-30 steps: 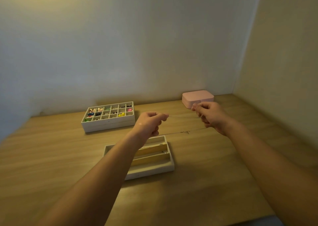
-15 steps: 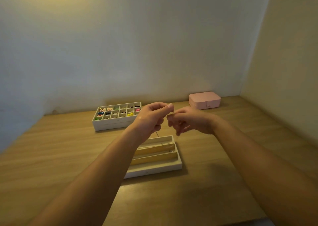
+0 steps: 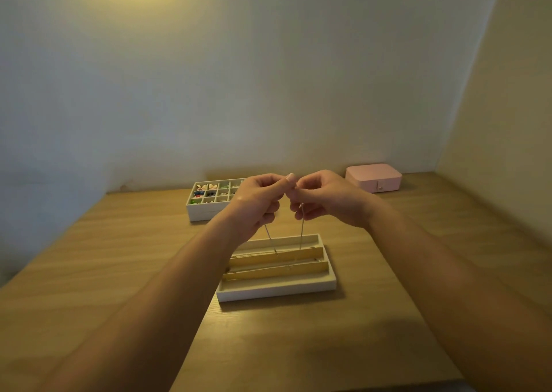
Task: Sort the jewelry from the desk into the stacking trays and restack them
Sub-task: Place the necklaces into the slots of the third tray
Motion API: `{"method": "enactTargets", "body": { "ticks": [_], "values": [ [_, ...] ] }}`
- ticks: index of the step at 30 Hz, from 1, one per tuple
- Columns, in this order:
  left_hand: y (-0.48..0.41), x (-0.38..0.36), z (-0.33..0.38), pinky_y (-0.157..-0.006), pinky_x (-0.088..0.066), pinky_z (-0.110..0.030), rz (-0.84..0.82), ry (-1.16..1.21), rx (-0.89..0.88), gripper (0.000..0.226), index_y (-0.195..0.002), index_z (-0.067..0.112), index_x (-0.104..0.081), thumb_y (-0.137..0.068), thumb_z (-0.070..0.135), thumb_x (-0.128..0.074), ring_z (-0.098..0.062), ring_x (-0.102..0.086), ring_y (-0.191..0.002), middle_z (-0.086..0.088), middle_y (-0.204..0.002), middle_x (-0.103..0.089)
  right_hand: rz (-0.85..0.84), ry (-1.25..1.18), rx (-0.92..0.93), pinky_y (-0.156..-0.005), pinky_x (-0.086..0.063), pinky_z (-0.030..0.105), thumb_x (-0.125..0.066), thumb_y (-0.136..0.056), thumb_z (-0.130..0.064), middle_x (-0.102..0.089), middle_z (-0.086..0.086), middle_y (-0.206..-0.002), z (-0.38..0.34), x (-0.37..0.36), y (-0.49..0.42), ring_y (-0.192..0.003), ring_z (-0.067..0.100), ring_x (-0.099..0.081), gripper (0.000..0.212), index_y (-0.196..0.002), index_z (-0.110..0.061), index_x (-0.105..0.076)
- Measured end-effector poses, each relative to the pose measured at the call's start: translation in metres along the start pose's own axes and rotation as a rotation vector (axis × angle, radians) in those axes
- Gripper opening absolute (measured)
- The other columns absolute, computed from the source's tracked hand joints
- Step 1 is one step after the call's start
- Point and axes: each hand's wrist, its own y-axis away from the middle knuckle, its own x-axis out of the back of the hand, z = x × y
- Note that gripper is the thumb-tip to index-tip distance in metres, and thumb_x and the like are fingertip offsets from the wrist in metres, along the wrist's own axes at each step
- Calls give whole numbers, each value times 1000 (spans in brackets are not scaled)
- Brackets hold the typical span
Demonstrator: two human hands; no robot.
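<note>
Hanging in two thin strands, a chain [image 3: 301, 230] is held up above the long-slot tray [image 3: 274, 291], which lies near the middle of the tabletop [image 3: 119, 272]. The chain is pinched at its upper end by both hands, which are brought together so that their fingertips meet. The left hand [image 3: 258, 202] is curled, with thumb and forefinger closed on one strand. The right hand [image 3: 327, 200] is curled likewise on the other strand. The lower part of the chain is let down onto the tray's rear slots. Exactly how it lies there cannot be told, as it is too fine and blurred.

A grid tray [image 3: 206, 212] is set farther back and to the left. It is partly covered by the left hand, and small coloured pieces are seen in its compartments. A closed pink box [image 3: 373, 178] is placed at the far right, close to the wall, well apart from both trays.
</note>
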Motion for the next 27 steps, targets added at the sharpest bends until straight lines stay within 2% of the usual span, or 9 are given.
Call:
{"method": "enactTargets", "body": {
  "ticks": [3,5,10,15,18,21,24,27],
  "values": [
    [7,7,-8,-40,-25,-20,56,35,32,36,-103,8,-67,-95,42,-62,-9,-29,-49,3,-64,-40,-67,-168,-28,-70,-57,31,-59,-101,-28,-64,5,-82,-5,-3,0,-72,20,-65,24,-95,-6,-63],
    [13,11,-16,-40,-28,-20,94,65,79,37,-99,10,-65,-99,46,-54,-8,-32,-47,4,-62,-43,-48,-283,-16,-66,-55,33,-53,-105,-24,-59,5,-78,-8,-6,-2,-67,20,-60,23,-88,-9,-58],
    [31,27,-43,-54,-35,-26,149,63,152,33,-76,16,-64,-101,37,-55,-12,-38,-55,1,-61,-44,97,-451,-3,-60,-49,31,-49,-105,-28,-52,1,-71,-14,-7,-9,-61,15,-51,29,-79,-15,-54],
    [48,50,-59,-60,-39,-26,190,230,198,25,-80,13,-61,-101,26,-55,-12,-41,-59,1,-64,-43,236,-507,-66,-57,-46,30,-52,-103,-29,-51,-1,-67,2,-2,-10,-57,13,-49,32,-73,-18,-54],
    [54,63,-63,-68,-41,-29,206,318,207,18,-83,13,-67,-97,18,-57,-14,-48,-66,-1,-69,-48,250,-477,-117,-58,-49,31,-54,-103,-28,-51,0,-67,19,-4,-6,-59,15,-50,30,-75,-16,-55],
    [57,73,-65,-75,-49,-32,235,374,201,18,-101,10,-70,-94,6,-54,-19,-62,-77,-5,-78,-61,252,-427,-164,-63,-54,33,-54,-104,-27,-54,2,-70,36,-6,-2,-64,17,-55,29,-79,-13,-57],
    [60,79,-65,-73,-53,-30,233,339,167,26,-112,8,-67,-94,-4,-53,-19,-65,-81,-6,-86,-67,215,-364,-235,-74,-58,36,-57,-104,-25,-64,5,-80,53,-3,7,-75,20,-65,22,-92,-9,-64],
    [62,82,-66,-69,-59,-27,267,307,146,27,-116,3,-67,-93,-8,-58,-20,-68,-82,-11,-94,-71,215,-290,-292,-73,-59,34,-59,-102,-19,-71,8,-90,67,-4,15,-84,22,-71,20,-104,-3,-70]
  ]
}}
